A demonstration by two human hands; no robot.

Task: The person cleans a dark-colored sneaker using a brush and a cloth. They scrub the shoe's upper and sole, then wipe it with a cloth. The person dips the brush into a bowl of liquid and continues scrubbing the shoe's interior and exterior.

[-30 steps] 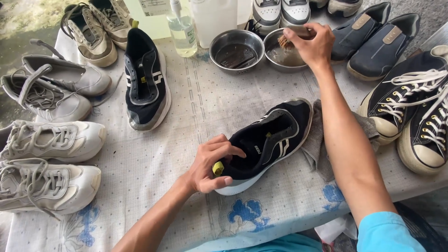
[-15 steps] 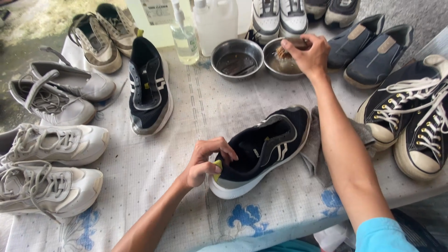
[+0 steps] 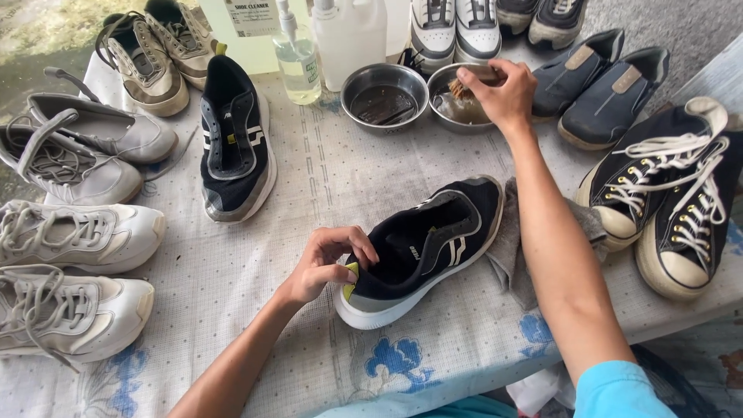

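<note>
The black sneaker (image 3: 426,248) lies near the worktop's front edge, its long axis running from the heel at the front left to the toe at the back right. The left hand (image 3: 329,263) has its grip clamped on the heel. The right hand (image 3: 499,93), closed on a brush (image 3: 468,81), is well apart at the steel bowl (image 3: 457,97) by the back edge.

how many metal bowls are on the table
2. One metal bowl stands at the back of the table beside the pump bottle. The second metal bowl is right next to it, under the right hand holding a brush. None other shows.
</note>
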